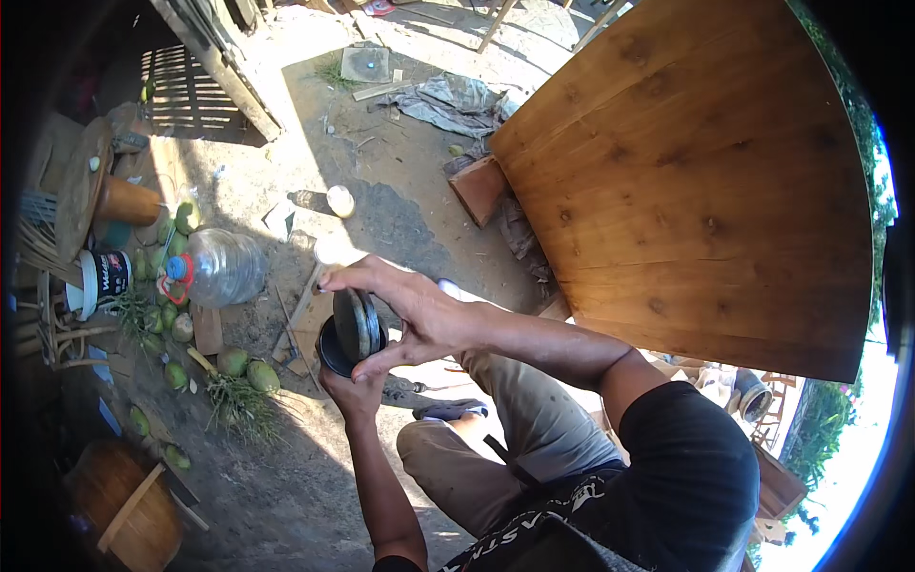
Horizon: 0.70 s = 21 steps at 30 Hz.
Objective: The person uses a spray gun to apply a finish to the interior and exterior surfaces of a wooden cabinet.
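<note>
My left hand [355, 393] is wrapped round a dark, round, open-topped container [333, 358] from below. Over its mouth, my right hand [419, 310] grips a thick round disc-shaped piece [351, 324] by its edge, with fingers above and thumb below. The disc looks like a lid, dark on its face with a paler band round its side. It is tilted on edge and partly overlaps the container's opening; whether the two touch is hard to tell. What lies inside the container is hidden.
A large varnished wooden panel [686, 191] leans at the right. To the left lie a clear plastic jug [227, 267], a white-and-black bucket [105, 276] and several green coconuts [233, 361]. A pale container [340, 200] stands on the ground ahead, before a crumpled sheet [448, 103].
</note>
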Each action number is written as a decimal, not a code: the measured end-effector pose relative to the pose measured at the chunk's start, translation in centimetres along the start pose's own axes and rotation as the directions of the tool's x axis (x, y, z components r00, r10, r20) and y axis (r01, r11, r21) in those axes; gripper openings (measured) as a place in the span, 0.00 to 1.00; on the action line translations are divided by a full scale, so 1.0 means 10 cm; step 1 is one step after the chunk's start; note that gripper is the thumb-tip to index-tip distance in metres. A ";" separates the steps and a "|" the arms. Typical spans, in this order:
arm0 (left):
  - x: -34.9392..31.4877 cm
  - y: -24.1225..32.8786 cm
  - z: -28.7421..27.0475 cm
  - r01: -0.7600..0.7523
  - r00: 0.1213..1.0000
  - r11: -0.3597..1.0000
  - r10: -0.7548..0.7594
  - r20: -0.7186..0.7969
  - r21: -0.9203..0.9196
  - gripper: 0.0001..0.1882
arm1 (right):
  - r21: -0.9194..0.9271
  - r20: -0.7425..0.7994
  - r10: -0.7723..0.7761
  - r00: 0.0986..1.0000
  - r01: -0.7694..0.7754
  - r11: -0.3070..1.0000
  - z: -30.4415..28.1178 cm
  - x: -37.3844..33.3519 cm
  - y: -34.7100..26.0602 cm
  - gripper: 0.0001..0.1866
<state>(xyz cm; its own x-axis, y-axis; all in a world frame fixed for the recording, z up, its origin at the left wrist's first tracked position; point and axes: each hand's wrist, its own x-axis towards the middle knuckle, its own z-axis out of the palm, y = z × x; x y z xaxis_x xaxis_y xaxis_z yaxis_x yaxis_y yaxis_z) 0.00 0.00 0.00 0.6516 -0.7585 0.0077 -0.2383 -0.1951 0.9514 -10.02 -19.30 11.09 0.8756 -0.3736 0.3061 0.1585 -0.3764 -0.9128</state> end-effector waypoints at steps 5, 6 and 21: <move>0.71 1.66 0.63 -0.108 0.971 0.993 0.114 0.211 -0.038 0.34 | -0.304 -0.226 -0.062 0.972 -0.010 0.953 -1.18 -0.10 -0.87 0.39; 0.86 1.96 0.80 -0.106 0.959 0.993 0.116 0.258 -0.054 0.34 | -0.333 -0.253 0.002 0.967 -0.089 0.939 -1.44 -0.12 -1.05 0.39; 1.78 4.27 2.38 -0.151 0.601 0.922 0.372 0.708 -0.357 0.31 | -0.689 -0.354 -0.033 0.935 -0.236 0.685 -3.88 -0.25 -2.41 0.38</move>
<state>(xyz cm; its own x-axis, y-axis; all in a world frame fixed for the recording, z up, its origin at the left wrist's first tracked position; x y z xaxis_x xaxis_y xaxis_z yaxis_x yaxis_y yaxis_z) -15.77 -36.61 33.43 -0.2069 -0.9682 0.1410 -0.0616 0.1567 0.9857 -33.75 -42.17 42.76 0.6520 -0.6367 0.4117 -0.4126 -0.7535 -0.5118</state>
